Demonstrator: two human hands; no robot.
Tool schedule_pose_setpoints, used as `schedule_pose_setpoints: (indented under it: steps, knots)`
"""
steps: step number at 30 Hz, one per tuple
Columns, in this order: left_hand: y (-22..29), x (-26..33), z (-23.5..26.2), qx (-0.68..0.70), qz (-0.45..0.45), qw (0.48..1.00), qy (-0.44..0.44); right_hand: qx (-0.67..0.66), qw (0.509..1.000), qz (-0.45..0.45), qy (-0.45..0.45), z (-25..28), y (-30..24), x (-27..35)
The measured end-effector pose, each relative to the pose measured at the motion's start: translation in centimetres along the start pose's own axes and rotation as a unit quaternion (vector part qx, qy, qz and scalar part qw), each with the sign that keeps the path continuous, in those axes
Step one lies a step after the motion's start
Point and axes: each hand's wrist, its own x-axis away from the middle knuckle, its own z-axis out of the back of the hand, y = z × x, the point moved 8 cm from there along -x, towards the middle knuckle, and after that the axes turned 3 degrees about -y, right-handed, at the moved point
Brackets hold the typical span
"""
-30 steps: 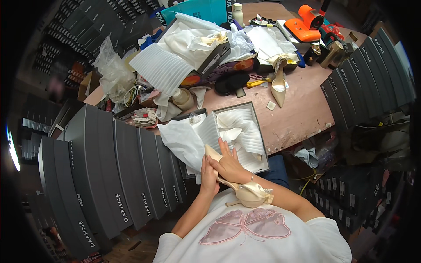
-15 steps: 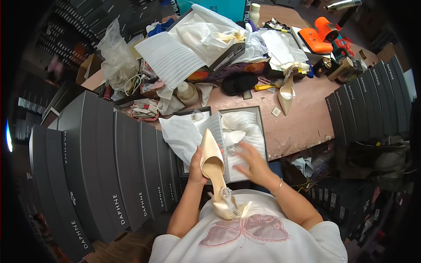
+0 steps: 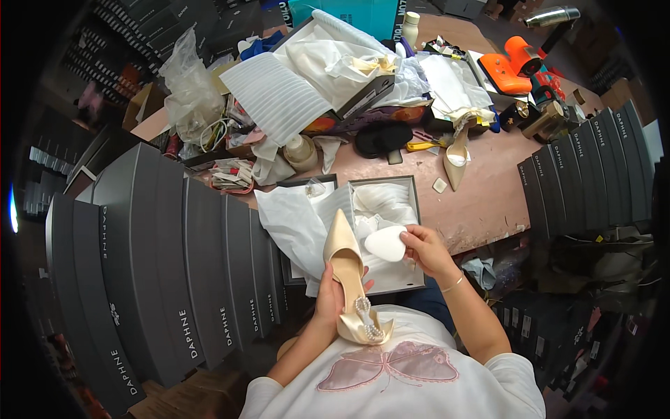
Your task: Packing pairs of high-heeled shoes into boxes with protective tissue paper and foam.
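My left hand (image 3: 333,299) grips a cream pointed high-heel shoe (image 3: 347,271) by its middle, toe pointing away from me, a beaded ornament at its heel end near my chest. My right hand (image 3: 423,248) holds a white oval foam pad (image 3: 386,244) beside the shoe, over the open grey shoebox (image 3: 412,230). The box holds white tissue paper (image 3: 380,204) and sits at the near edge of the pink worktable (image 3: 488,202).
A second cream shoe (image 3: 456,155) lies on the table beyond the box. Clutter of paper, foam sheets (image 3: 276,94) and an orange tool (image 3: 513,66) fills the far side. Stacks of dark grey shoeboxes (image 3: 174,258) stand left and right (image 3: 586,174).
The shoe swung from lying across my lap to pointing away, upright in my left hand. My right hand left the shoe and picked the white pad out of the box.
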Motion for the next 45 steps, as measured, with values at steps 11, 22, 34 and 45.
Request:
schedule_pose_setpoints:
  steps: [11, 22, 34, 45]
  knots:
    - [0.2, 0.2, -2.2, 0.0, -0.027, 0.999, -0.041, 0.103, 0.989, 0.107, 0.01, -5.7, -1.7, 5.8]
    - [-1.0, 0.1, 2.1, -0.029, 0.008, 0.999, 0.019, 0.651, 0.655, 0.372, -0.096, -11.0, -1.3, 8.2]
    - [-2.6, 0.4, 2.4, 0.028, -0.017, 0.998, 0.059, 0.538, 0.818, 0.185, -0.087, -8.5, -0.8, 0.0]
    - [-1.5, -0.2, 3.4, 0.035, 0.032, 0.993, 0.104, 0.601, 0.731, 0.317, 0.065, -4.1, -1.5, -4.8]
